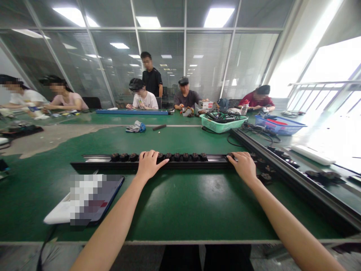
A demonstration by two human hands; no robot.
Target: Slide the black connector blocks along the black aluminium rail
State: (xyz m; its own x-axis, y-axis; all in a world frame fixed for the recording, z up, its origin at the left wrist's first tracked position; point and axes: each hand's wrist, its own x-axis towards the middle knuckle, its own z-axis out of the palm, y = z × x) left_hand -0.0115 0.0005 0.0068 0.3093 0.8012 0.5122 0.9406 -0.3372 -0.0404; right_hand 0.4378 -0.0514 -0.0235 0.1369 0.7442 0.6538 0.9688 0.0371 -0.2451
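Note:
A long black rail (183,165) lies crosswise on the green table, with a row of several round black parts (185,156) set in its channel. My left hand (150,163) rests over the rail left of its middle, fingers on the far side and thumb stretched out to the right. At the rail's right end is my right hand (243,165), its thumb and fingers closed around a black part (230,155) that is mostly hidden. Bare metal shows in the channel near both ends of the rail.
Another long rail (299,178) runs diagonally at the right, beside loose black parts (324,176). A phone (108,199) and white device (60,210) lie front left. Green basket (224,125), blue basket (279,126) and gloves (136,127) stand farther back. Several people sit across.

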